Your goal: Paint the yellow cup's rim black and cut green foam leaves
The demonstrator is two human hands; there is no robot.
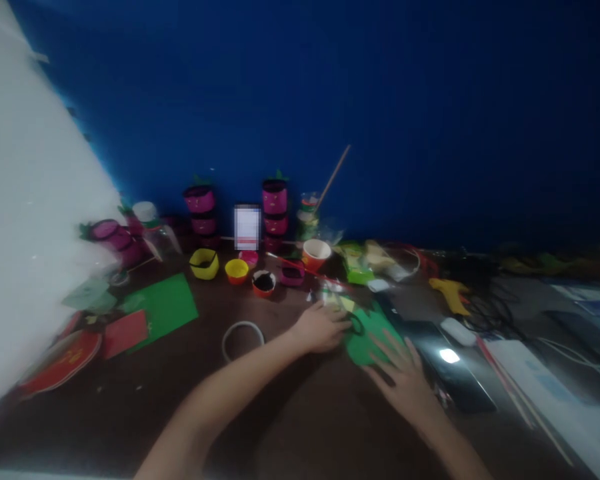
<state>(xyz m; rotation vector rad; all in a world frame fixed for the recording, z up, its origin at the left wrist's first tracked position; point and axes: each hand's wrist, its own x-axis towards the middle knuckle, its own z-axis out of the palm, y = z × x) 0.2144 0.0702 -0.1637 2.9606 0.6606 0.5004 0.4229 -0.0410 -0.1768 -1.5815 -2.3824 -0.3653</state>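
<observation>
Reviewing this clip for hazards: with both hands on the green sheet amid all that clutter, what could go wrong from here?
The left hand seems to grip scissors near the right hand, which lies flat on the green sheet; fingers could be nicked. The dark phone lies beside it and might get knocked. The small cups nearby could tip.

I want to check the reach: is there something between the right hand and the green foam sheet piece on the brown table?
Nothing visible. The right hand lies flat on the green foam sheet piece; the left hand rests at its left edge.
</observation>
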